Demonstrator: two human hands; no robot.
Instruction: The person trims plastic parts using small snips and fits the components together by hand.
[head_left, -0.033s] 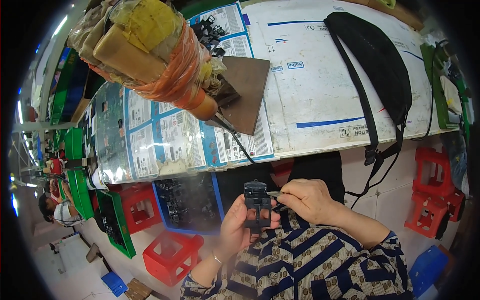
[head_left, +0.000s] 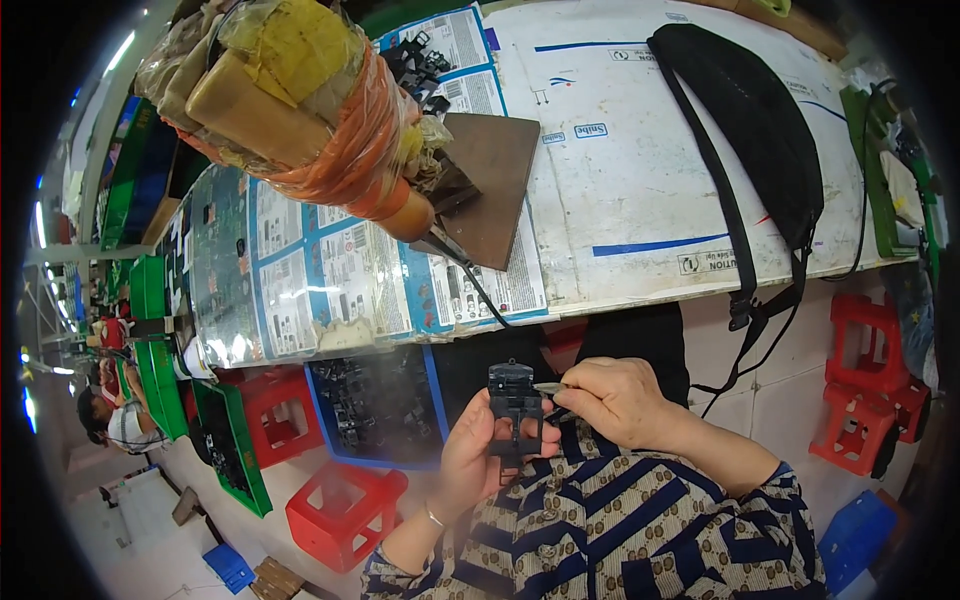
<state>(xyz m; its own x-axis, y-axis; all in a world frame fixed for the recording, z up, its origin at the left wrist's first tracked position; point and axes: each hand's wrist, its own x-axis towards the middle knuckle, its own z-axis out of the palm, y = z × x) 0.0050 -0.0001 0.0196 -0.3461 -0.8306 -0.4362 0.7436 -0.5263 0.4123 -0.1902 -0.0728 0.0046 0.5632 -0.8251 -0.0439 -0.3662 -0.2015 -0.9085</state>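
My left hand (head_left: 468, 452) is closed around a black plastic part (head_left: 513, 382), a narrow frame with openings, held upright over my lap. Close by on its right side, my right hand (head_left: 615, 402) pinches a small blade-like metal tool (head_left: 547, 388). The tool's tip is at the part's upper right edge; whether it touches cannot be told. Most of the tool's handle is hidden by my fingers. To the left of my hands, a blue bin (head_left: 440, 405) contains many similar black parts.
A table (head_left: 620, 200) stretches ahead, with a wrapped bundle (head_left: 290, 140), a brown board (head_left: 505, 180), loose black parts (head_left: 420, 62) and a black waist bag (head_left: 760, 130). Red stools (head_left: 345, 515) stand left and right. A green crate (head_left: 235, 450) is farther left; a person (head_left: 130, 420) sits beyond.
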